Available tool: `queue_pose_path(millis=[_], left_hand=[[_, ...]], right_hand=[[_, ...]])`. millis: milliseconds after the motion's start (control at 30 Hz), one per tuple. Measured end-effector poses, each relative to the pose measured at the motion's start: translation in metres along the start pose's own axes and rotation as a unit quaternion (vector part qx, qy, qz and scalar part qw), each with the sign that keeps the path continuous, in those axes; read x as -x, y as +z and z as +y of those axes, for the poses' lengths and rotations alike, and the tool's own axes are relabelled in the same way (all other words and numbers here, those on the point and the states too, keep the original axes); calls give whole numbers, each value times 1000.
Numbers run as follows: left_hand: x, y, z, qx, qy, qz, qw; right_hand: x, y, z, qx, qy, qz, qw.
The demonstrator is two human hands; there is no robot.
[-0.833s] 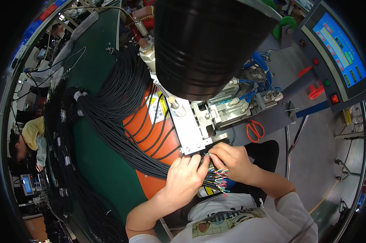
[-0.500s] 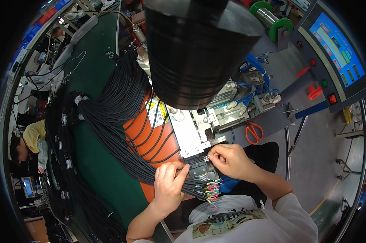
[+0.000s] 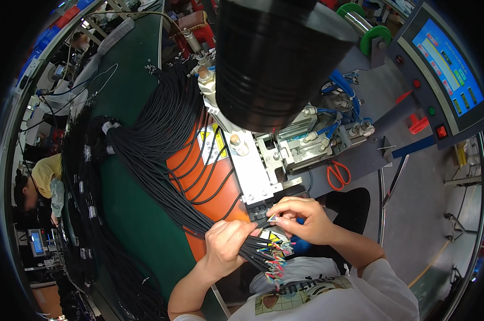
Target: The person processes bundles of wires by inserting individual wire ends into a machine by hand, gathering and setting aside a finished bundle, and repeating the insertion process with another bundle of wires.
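Over the near end of a thick bundle of black cables [image 3: 164, 184], my left hand [image 3: 226, 243] is closed, its thumb and forefinger pinching one cable close to its end. My right hand [image 3: 306, 219] pinches the coloured wire ends [image 3: 274, 218] of that cable between thumb and fingers. Both hands are just in front of the black slotted block [image 3: 259, 209] at the front of the machine's white metal plate [image 3: 246, 171]. Below them, the other cables' fanned coloured wire ends [image 3: 274, 262] hang near my shirt.
Several single cables curve across the orange surface [image 3: 199, 187] toward the machine. Red-handled scissors [image 3: 338, 175] lie to its right. A large black cylinder [image 3: 274, 69] overhangs the machine. A control screen [image 3: 448, 67] stands at right. Someone in yellow [image 3: 46, 174] sits far left.
My right hand has drawn slightly toward me, away from the black block, with the wire ends. My left hand has shifted a little right and nearer to it. The view has shifted slightly.
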State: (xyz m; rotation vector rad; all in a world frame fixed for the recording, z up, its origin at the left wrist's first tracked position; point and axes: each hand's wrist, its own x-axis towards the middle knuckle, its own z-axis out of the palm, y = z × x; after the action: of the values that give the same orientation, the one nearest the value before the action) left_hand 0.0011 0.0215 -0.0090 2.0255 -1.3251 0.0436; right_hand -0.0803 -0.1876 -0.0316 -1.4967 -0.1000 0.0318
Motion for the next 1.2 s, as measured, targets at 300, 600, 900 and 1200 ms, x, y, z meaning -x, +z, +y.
queue_pose_path(millis=[300, 600, 900, 1200], left_hand=[[-13, 13, 10, -5, 20, -7, 1000], [-19, 16, 13, 49, -24, 28, 998], [-20, 7, -3, 159, -19, -65, 985], [-14, 0, -16, 339, -129, -150, 920]], right_hand=[[-3, -2, 8, -354, 159, -48, 921], [9, 29, 11, 335, -267, 126, 895], [-1, -2, 9, -222, 16, -24, 975], [-3, -2, 9, -213, 35, -29, 976]])
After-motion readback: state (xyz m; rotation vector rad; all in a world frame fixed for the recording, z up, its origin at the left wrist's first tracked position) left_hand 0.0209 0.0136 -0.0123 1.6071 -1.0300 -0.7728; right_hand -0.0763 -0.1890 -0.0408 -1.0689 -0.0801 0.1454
